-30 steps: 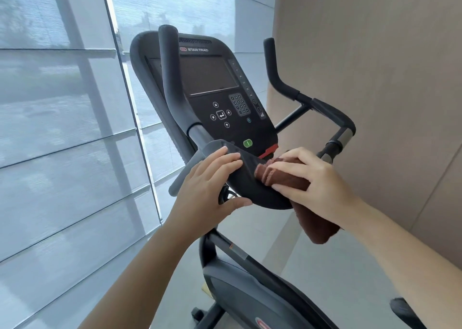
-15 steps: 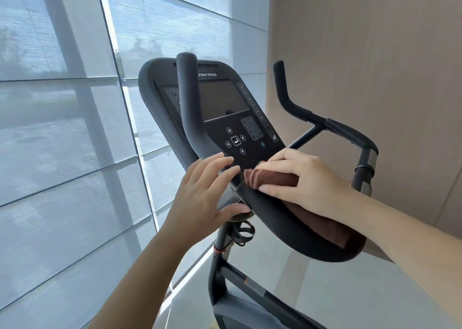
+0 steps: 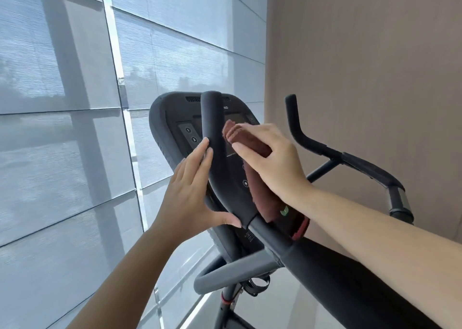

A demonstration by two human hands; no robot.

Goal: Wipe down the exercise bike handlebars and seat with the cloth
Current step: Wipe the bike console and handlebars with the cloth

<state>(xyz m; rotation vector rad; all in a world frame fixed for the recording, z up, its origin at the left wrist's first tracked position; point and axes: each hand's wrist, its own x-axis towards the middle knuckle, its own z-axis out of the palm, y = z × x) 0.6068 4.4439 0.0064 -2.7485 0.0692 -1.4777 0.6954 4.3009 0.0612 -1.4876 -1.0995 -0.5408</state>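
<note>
The left hand [image 3: 190, 193] is lying open, its straight fingers resting against the left edge of the near handlebar horn [image 3: 215, 133]. The right hand [image 3: 277, 163] is gripping the folded brown cloth [image 3: 257, 193] between thumb and fingers, pressing it to the horn's right edge, before the console [image 3: 170, 128]. The far handlebar [image 3: 350, 158] is standing well apart, near the wall [image 3: 362, 66].
</note>
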